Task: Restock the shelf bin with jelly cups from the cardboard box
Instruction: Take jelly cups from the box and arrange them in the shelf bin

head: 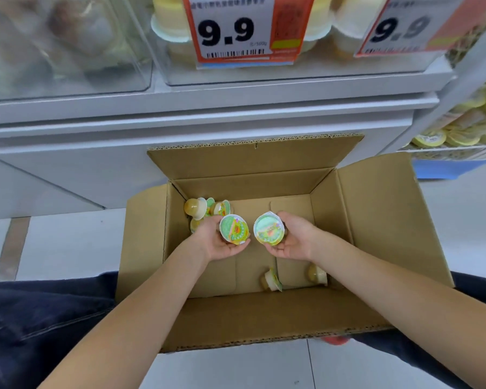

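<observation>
Jelly cups remain in the cardboard box [376, 220], which sits open on the floor between your knees with its flaps folded out. Nearest you, two cups lie tipped on the box floor: one [270, 279] near the middle, another [317, 274] just to its right. Above the box floor, your left hand [222, 242] cradles a jelly cup [234, 229] in curled fingers, foil lid facing up. Your right hand [289, 240] grips a second jelly cup [269, 229] the same way; the two held cups are side by side, close but apart. In the far left corner of the box, a small cluster of cups [205, 210] lies jumbled. Beyond the box, the clear shelf bin [292, 71] holds pale cups behind a price tag [236, 29] reading 9.9.
</observation>
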`<state>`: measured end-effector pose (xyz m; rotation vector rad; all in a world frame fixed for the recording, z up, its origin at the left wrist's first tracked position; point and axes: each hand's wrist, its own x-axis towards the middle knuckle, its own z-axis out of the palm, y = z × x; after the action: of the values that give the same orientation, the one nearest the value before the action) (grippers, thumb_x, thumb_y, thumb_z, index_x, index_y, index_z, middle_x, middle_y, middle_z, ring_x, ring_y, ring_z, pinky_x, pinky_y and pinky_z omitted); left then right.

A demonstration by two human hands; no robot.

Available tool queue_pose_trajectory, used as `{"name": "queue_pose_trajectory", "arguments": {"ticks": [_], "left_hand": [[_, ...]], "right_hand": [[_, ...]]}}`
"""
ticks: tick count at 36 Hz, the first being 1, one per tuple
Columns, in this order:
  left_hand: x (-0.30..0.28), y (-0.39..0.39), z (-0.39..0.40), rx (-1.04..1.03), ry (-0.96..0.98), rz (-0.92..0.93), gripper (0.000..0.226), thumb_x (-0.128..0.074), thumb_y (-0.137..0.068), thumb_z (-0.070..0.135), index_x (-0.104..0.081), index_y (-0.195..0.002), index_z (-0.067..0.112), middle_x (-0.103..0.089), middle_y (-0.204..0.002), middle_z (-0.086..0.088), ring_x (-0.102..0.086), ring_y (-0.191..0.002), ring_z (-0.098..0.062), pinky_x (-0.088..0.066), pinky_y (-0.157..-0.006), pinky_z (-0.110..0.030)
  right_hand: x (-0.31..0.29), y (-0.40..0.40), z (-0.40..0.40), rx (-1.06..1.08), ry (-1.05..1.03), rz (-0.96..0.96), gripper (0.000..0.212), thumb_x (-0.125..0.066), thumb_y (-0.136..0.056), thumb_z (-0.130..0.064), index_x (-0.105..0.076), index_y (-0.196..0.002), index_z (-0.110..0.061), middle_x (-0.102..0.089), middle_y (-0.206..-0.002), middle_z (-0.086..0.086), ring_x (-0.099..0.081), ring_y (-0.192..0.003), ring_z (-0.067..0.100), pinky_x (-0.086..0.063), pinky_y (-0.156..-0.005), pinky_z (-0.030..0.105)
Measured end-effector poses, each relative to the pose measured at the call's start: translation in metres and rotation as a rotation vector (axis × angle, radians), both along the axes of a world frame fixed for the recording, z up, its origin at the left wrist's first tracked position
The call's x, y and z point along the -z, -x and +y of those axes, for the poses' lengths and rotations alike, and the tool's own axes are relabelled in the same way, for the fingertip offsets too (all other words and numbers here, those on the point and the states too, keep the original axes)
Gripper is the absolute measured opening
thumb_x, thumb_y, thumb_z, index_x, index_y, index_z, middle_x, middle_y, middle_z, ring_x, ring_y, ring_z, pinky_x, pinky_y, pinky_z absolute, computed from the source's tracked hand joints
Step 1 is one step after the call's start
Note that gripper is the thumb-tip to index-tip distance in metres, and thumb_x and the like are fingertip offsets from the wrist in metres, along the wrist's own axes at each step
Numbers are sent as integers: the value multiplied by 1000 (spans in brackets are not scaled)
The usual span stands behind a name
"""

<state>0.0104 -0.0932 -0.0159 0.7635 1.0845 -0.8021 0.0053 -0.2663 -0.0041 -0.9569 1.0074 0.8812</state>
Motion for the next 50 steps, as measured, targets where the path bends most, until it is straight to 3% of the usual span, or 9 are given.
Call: {"name": "queue_pose_trajectory", "arguments": {"ticks": [7,13,26,29,32,35,41,45,50], "left_hand": [[-73,-13,-8,145,7,-112,27,-38,-96,19,-56,-91,0,-60,-90,-18,-57,-79,-30,-49,-69,-43],[-144,-32,-8,252,54,-239,23,-37,-95,14,-55,-91,0,-59,-90,-19,-58,-81,-32,-56,-56,-46],[-226,-35,-14,211,232,-390,34,-39,-97,20,-60,-107,-5,-63,-102,-26,-60,-91,-36,-55,-72,-50],[-232,-37,-15,218,267,-424,35,-39,-97,18,-59,-117,-3,-61,-115,-24,-60,-97,-34,-53,-73,-54],[-238,-41,-12,226,293,-473,38,-44,-93,19,-55,-124,0,-59,-124,-23,-60,-103,-35,-50,-87,-55],[-244,-44,-12,217,333,-547,43,-52,-87,21,-54,-127,2,-60,-123,-24,-60,-108,-37,-46,-93,-55],[-251,-44,-16,110,415,-644,54,-61,-83,25,-50,-130,0,-58,-124,-26,-62,-106,-40,-53,-82,-54],[-251,-40,-18,64,472,-674,60,-61,-83,29,-47,-133,-1,-56,-126,-27,-60,-111,-40,-57,-77,-49],[-250,-39,-12,99,571,-764,76,-79,-71,11,-42,-136,-1,-51,-131,-30,-53,-119,-44,-49,-91,-53]], "right_hand": [[-63,-7,-2,-25,-39,-116,17,-51,-93,-21,-59,-101,-9,-62,-101,13,-62,-78,23,-55,-59,27],[-135,-14,-7,-7,-98,-263,18,-49,-92,-20,-63,-94,-7,-66,-92,14,-64,-75,25,-56,-56,26],[-222,-19,-14,207,-275,-412,27,-51,-95,-28,-64,-103,-6,-68,-95,16,-63,-78,26,-57,-55,28],[-233,-24,-12,230,-287,-463,28,-57,-92,-24,-62,-112,-5,-66,-107,19,-65,-85,29,-58,-65,34],[-243,-26,-12,197,-272,-598,34,-62,-89,-18,-61,-119,-2,-66,-113,22,-67,-99,32,-57,-78,45],[-248,-26,-9,90,-170,-873,37,-66,-85,-19,-61,-119,-7,-66,-117,16,-66,-106,27,-58,-83,42],[-248,-22,0,-198,440,-1525,36,-77,-77,-10,-62,-105,-27,-66,-107,-10,-63,-103,6,-53,-85,25],[-240,-21,-1,-223,481,-1606,43,-79,-72,-18,-58,-107,-33,-61,-111,-15,-60,-111,10,-49,-93,31],[-238,-22,-5,-264,467,-1612,44,-76,-76,-16,-55,-112,-31,-58,-114,-16,-57,-113,10,-51,-92,33]]}}
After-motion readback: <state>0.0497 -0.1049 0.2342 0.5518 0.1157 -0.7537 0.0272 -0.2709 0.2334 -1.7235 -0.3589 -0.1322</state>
